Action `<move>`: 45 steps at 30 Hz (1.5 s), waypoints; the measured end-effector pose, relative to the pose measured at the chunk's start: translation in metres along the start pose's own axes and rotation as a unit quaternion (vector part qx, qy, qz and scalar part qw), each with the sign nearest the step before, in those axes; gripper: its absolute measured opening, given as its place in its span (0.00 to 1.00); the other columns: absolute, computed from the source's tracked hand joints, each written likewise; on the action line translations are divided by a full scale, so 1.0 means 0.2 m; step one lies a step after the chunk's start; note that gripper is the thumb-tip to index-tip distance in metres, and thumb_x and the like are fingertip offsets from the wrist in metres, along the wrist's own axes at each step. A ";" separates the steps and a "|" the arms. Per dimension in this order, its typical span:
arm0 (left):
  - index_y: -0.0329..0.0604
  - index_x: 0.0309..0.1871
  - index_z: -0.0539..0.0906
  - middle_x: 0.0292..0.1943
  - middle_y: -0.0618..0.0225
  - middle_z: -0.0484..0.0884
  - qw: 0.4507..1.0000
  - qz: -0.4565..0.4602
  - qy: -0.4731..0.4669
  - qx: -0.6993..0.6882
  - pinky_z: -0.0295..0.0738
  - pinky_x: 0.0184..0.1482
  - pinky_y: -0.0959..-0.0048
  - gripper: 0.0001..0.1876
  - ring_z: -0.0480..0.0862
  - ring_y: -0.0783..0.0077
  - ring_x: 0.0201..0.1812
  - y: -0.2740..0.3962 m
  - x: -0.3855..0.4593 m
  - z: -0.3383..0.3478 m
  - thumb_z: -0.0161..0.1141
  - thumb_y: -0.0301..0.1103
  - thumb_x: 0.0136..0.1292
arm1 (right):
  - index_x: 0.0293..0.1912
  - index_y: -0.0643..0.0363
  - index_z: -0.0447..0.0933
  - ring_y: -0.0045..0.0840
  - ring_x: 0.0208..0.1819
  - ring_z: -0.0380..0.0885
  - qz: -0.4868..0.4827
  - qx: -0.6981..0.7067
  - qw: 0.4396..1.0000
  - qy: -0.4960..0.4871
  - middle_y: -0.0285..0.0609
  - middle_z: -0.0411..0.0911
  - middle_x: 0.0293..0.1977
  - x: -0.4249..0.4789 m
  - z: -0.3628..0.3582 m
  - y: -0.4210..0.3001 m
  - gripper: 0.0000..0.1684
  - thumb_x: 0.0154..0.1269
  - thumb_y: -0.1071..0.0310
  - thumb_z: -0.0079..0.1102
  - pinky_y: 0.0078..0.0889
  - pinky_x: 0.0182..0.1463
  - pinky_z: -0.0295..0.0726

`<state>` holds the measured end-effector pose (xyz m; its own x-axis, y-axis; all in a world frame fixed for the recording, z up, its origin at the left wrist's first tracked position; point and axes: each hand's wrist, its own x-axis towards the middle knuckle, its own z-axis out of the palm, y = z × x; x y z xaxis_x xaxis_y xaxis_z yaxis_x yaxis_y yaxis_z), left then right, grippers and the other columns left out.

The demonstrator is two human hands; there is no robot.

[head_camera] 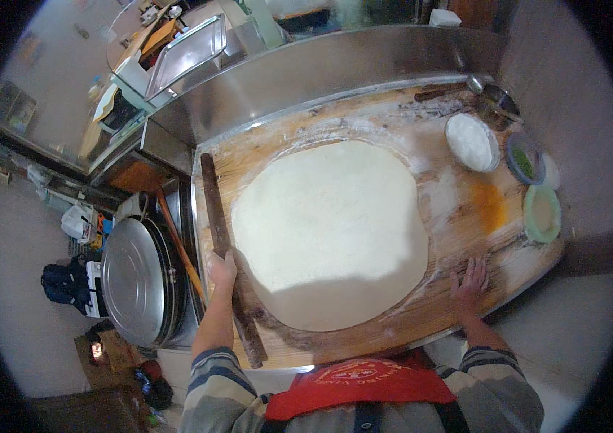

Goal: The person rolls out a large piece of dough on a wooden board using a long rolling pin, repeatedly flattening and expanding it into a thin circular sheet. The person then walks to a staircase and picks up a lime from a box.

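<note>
My left hand [222, 267] grips a long dark wooden rolling pin [215, 211] near its middle, at the left edge of the floured wooden board [285, 346]. Beside the pin lies a broad, thin sheet of rolled dough [328, 227], roughly round, its near part in shadow. To the right of the dough my right hand [470, 280] rests palm down on the board, fingers spread, holding nothing. Beyond that hand are a patch of orange powder [489, 207] and a pale green bowl [542, 214] with tan contents.
A bowl of white powder [471, 143], a tub of chopped greens [524, 160] and a metal pot [498, 105] stand at the far right. Left of the board are a large round metal lid [133, 281] and a wooden stick [176, 238]. A metal wall [339, 70] borders the back.
</note>
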<state>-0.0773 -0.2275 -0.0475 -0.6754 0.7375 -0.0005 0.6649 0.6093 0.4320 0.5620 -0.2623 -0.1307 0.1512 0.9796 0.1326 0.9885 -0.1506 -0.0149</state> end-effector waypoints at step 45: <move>0.25 0.73 0.61 0.76 0.40 0.58 0.993 0.085 -0.026 0.083 0.41 0.76 0.40 0.43 0.51 0.42 0.79 0.57 -0.63 0.30 0.61 0.49 0.65 | 0.59 0.54 0.79 0.43 0.44 0.74 -0.718 0.242 0.643 -0.114 0.46 0.75 0.39 1.55 -0.13 -1.48 0.37 0.43 0.68 0.74 0.48 0.49 0.75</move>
<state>0.1025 -0.2339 -0.0524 -0.5338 0.8455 0.0115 0.8148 0.5107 0.2744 0.3163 0.0815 -0.0592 -0.9764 0.0654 0.2059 -0.0119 0.9354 -0.3534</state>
